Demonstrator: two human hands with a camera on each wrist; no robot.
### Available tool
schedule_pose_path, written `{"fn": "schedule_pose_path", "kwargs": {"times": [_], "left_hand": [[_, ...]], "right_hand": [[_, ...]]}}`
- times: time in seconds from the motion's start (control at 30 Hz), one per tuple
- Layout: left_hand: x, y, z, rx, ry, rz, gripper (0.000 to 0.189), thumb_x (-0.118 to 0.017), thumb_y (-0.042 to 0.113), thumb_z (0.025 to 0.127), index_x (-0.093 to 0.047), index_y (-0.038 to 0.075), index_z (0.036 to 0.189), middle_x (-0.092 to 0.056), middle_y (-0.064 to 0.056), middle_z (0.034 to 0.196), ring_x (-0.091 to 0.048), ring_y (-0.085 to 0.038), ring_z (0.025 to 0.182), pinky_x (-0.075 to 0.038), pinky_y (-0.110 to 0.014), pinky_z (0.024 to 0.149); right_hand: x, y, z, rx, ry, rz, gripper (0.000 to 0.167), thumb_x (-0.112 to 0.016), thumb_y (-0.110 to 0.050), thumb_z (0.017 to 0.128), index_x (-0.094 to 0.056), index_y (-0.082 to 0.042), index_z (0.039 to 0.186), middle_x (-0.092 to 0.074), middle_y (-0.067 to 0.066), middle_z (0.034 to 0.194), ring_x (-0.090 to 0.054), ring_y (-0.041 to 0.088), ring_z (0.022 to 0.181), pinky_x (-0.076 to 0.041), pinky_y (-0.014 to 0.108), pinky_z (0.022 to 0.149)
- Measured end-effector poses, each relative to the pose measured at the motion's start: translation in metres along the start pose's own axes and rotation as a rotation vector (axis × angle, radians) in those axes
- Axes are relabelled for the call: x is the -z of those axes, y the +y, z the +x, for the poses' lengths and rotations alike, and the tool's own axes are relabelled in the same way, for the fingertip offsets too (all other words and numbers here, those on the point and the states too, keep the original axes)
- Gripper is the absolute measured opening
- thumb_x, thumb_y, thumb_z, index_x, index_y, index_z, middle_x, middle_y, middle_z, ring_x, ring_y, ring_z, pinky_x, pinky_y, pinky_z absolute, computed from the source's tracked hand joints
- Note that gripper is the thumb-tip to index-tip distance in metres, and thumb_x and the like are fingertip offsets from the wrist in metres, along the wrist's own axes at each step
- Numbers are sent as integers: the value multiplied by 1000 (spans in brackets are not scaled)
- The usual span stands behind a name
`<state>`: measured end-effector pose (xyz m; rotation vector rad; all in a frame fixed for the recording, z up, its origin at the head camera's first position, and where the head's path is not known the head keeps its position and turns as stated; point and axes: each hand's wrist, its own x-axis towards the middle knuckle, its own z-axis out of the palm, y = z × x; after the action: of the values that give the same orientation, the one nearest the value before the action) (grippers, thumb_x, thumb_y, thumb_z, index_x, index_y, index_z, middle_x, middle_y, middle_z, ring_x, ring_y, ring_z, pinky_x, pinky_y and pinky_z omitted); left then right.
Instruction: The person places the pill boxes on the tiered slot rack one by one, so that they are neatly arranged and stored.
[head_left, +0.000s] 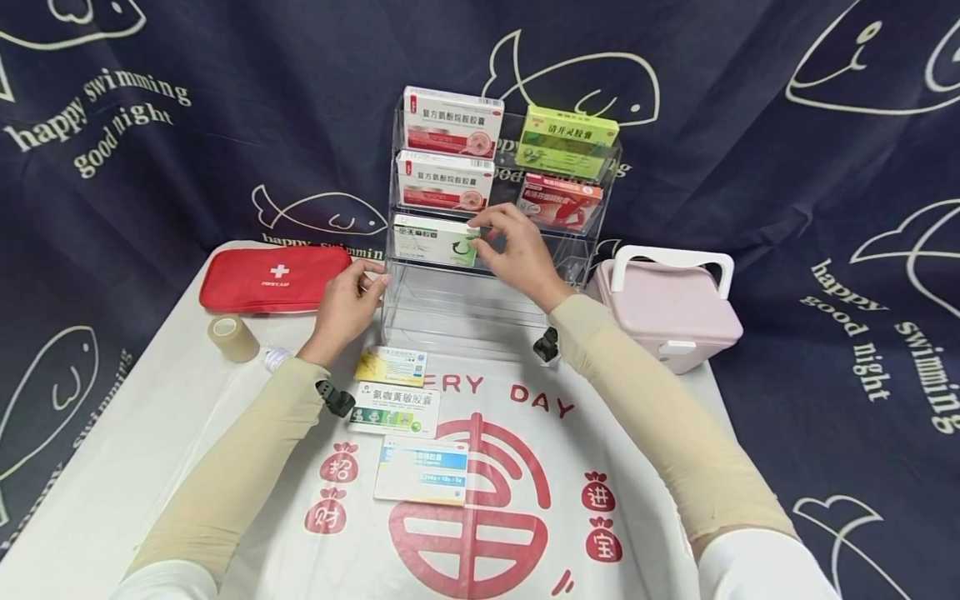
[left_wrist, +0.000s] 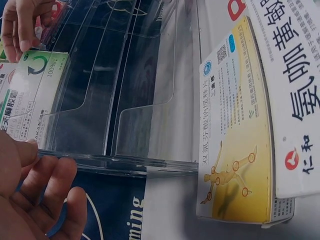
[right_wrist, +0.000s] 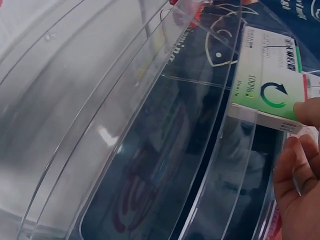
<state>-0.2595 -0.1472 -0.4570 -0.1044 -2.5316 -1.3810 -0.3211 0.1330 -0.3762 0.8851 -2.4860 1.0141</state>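
A white-and-green medicine box [head_left: 433, 242] stands in the left part of the third tier of a clear acrylic rack [head_left: 465, 308]. At its upper right corner, a fingertip of my right hand [head_left: 517, 254] touches the box; in the right wrist view the thumb [right_wrist: 286, 167] looks apart from it. My left hand [head_left: 348, 304] is at the rack's left side, fingers loosely bent beside the clear edge. Whether it touches the rack is hard to tell. Below lie a yellow-and-white box [head_left: 392, 366], a white-and-green box [head_left: 393, 410] and a blue-and-white box [head_left: 422, 471].
Red-and-white boxes [head_left: 452, 123], a yellow-green box [head_left: 566, 142] and a red box [head_left: 560, 202] fill upper tiers. Left are a red first-aid pouch [head_left: 273, 282], a tan tape roll [head_left: 233, 338] and a small whitish item [head_left: 277, 358]. A pink handled case [head_left: 671, 308] stands right.
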Motion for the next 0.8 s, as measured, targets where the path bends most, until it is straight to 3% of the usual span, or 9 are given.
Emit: {"fn": "schedule_pose_path", "kwargs": {"times": [0.23,0.43,0.63,0.8], "left_hand": [[0,0,0,5,-15,-2,24,-65,24,102,-66,7,119,-63,-7,79,-65,-21,68,-44,-32,63],[0,1,0,-7,-11,-14,24,-65,23,102,-66,7,119,-62,-8,79,-65,-21,68,-44,-32,63],[1,1,-1,-6,-19,-13,26,-65,25,102,-65,7,120,-61,-8,80,-66,-21,69,-46,-30,63],[0,2,-1,-12,-14,-5,25,-66,24,102,-65,7,120,-61,-8,80,-67,-23,69,-46,-31,63]], "right_hand": [[19,-8,-37,-36,-6,12,24,-75,-12,93,-70,-6,116,-62,2,118,-63,17,92,-51,31,66],[24,-14,-109,-128,-102,77,31,-78,-8,90,-68,-5,119,-66,9,116,-65,19,87,-54,33,62],[3,-26,-192,-291,-252,176,37,-78,-7,89,-65,-5,123,-65,8,112,-64,17,87,-56,31,66],[-22,-43,-241,-355,-393,252,43,-78,-17,92,-61,-4,129,-66,9,109,-62,19,86,-53,33,69]]}}
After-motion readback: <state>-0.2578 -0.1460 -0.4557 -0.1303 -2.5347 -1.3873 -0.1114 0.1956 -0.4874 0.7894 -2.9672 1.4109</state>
